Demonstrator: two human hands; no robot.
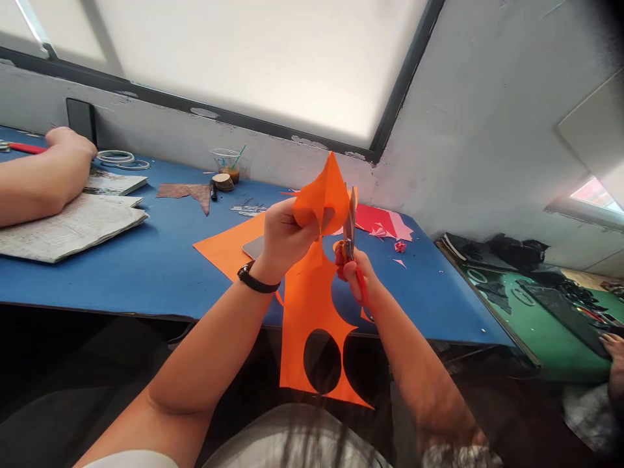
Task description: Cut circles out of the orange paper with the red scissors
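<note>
My left hand [288, 235], with a black band at its wrist, pinches a folded orange piece [324, 188] above the table. Close on its right, my right hand [358, 276] is closed round red-handled scissors [350, 224], whose blades point up beside the orange piece. Below both hands a larger orange sheet [309, 305] with rounded cutouts hangs over the table's front edge. Another orange sheet [227, 246] lies on the table to the left, partly under a grey flat object [253, 247].
On the blue table [195, 279] are red and pink sheets [377, 221], a plastic cup [229, 166], a brown scrap [188, 192] and papers [73, 224]. Another person's arm [43, 179] reaches in at left. At right stands a green table [517, 325], with another person's hand [613, 344].
</note>
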